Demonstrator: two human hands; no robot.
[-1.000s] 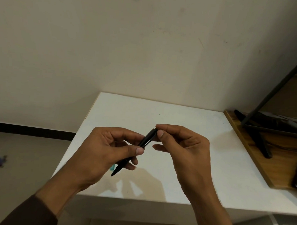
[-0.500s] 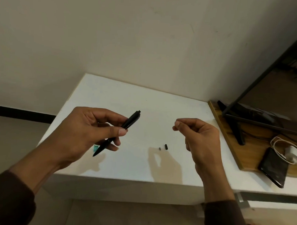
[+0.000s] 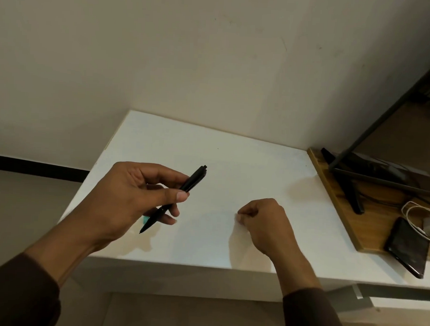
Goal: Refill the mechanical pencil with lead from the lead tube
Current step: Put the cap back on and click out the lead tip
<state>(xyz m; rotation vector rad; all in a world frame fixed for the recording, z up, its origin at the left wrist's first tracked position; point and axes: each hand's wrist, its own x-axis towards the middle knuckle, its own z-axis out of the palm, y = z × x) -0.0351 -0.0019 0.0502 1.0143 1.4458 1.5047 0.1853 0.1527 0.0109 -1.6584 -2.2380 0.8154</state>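
Note:
My left hand (image 3: 123, 198) holds a black mechanical pencil (image 3: 180, 193) at its middle, above the white table (image 3: 233, 163). The pencil is tilted, with its tip down toward the left and its open back end up toward the right. A bit of a teal lead tube (image 3: 145, 219) shows on the table under my left fingers, mostly hidden. My right hand (image 3: 265, 224) rests on the table to the right, knuckles up, its fingertips pinched together against the surface. Nothing shows between those fingertips, and they cover the spot beneath them.
A wooden board (image 3: 340, 193) lies at the table's right with a black stand (image 3: 351, 183) on it. A dark phone (image 3: 407, 247) and a white charger with its cable (image 3: 425, 221) lie there too. The table's near edge runs just below my wrists.
My right hand has dropped from the air to the table, onto the spot where two small black pieces lay; they are out of sight now. My left hand keeps the pencil.

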